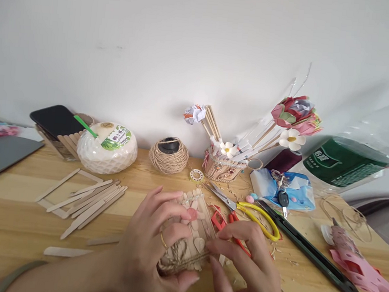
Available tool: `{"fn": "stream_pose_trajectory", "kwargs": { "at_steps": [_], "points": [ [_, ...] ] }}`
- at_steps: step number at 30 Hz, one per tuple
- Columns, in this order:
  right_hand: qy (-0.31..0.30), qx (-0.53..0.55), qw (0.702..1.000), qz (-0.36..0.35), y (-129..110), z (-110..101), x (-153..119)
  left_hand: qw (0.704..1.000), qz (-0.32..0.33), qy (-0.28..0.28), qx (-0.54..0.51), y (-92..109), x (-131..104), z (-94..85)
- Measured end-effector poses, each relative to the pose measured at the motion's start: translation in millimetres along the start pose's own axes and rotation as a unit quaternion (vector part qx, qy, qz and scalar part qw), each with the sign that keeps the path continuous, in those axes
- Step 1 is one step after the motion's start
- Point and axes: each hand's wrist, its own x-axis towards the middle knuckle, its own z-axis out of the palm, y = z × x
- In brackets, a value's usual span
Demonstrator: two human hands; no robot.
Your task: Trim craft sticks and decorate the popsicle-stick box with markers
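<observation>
A small craft-stick piece [204, 224] is in front of me, decorated with wooden petal shapes, a pink-red disc and a knotted bow of jute twine [178, 251]. My left hand [152, 237] wraps around its left side, fingers over the top and thumb below. At its lower right edge, my right hand [248, 264] pinches with thumb and fingertips where the twine band ends. What lies exactly between those fingertips is mostly hidden. Just beyond the right hand are red-handled pliers or cutters [234, 220], partly covered, and yellow-handled scissors [258, 217].
Loose craft sticks [97, 205] lie left. Along the wall stand a phone [57, 120], a wrapped coconut [107, 149], a twine ball [169, 157] and a stick holder [225, 167] with paper flowers. Rightward are a black utility knife [311, 251], a pink glue gun [354, 264] and a large bottle [346, 161].
</observation>
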Motion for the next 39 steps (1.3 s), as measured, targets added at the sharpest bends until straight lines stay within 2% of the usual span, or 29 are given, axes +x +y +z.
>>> {"fn": "stream_pose_trajectory", "kwargs": {
  "at_steps": [10,13,15,17,18,20,22,23,25,28,31,35,39],
  "points": [
    [0.014,-0.066,0.996,-0.064,-1.4,4.2,-4.4,1.000,0.000,0.005,-0.003,0.7,0.1,0.5],
    [0.005,-0.067,0.996,-0.061,-5.1,3.0,-1.4,1.000,0.004,0.005,-0.003,1.6,0.1,0.8],
    [-0.013,-0.032,0.999,-0.015,-6.0,1.3,1.1,1.000,0.008,0.003,-0.002,1.9,0.0,0.8],
    [-0.048,0.055,0.993,0.092,-3.8,-0.5,2.2,1.000,0.015,-0.001,-0.001,1.7,0.2,0.8],
    [-0.062,0.115,0.979,0.156,-1.5,-1.3,2.0,1.000,0.017,-0.003,-0.001,1.4,0.4,0.7],
    [-0.056,0.232,0.933,0.269,4.4,-2.5,0.3,1.000,0.019,-0.006,-0.004,0.4,0.9,0.5],
    [-0.010,0.289,0.901,0.324,9.3,-3.1,-1.9,1.000,0.016,-0.008,-0.008,-0.5,1.2,0.3],
    [0.008,0.288,0.900,0.327,10.6,-3.3,-2.7,1.000,0.016,-0.009,-0.009,-0.7,1.1,0.1],
    [0.014,0.249,0.922,0.297,10.0,-3.7,-3.0,1.000,0.014,-0.012,-0.008,-0.5,0.8,-0.1],
    [0.002,0.169,0.962,0.213,4.4,-5.0,-0.8,1.000,0.009,-0.013,-0.007,0.7,0.3,-0.2],
    [-0.018,0.099,0.986,0.136,-1.4,-7.0,2.6,1.000,0.009,-0.005,-0.009,1.5,0.6,-0.1],
    [-0.061,0.034,0.996,0.059,-5.8,-8.7,5.1,1.000,0.006,0.000,-0.012,1.9,1.5,-0.4],
    [-0.074,-0.032,0.996,0.043,-8.5,-7.2,3.7,1.000,0.004,0.002,-0.006,3.9,1.6,0.3]
  ]
}}
